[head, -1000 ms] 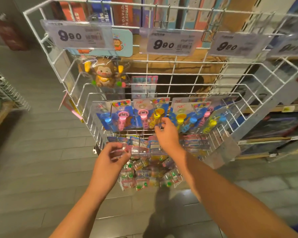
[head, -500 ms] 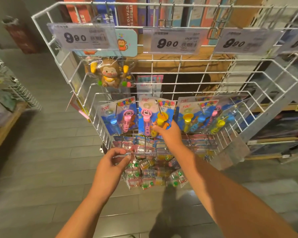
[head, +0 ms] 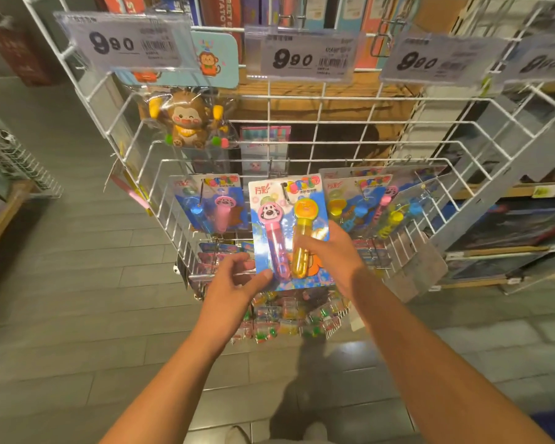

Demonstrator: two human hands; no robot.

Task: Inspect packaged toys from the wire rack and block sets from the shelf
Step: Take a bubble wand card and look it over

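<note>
A blue card pack with a pink and a yellow bubble wand point(head: 287, 219) is held up in front of the white wire rack point(head: 334, 145). My right hand point(head: 330, 254) grips its right side, thumb over the yellow wand. My left hand point(head: 234, 283) pinches the pack's lower left corner with the thumb on the front. Similar wand packs point(head: 356, 200) hang on the rack's hooks on both sides. A packaged brown monkey toy point(head: 186, 120) hangs at the upper left. Small packs point(head: 285, 318) hang lower down, partly hidden by my hands.
Price tags reading 9.90 point(head: 302, 57) line the rack's top. Boxed sets point(head: 225, 11) stand on the wooden shelf behind it. Shelves with dark boxes point(head: 510, 232) run at the right, and another wire display point(head: 16, 161) stands at the left over grey floor tiles.
My right hand has pulled the wand pack off its hook and toward me. My left hand has left the lower small packs and taken the pack's lower left corner.
</note>
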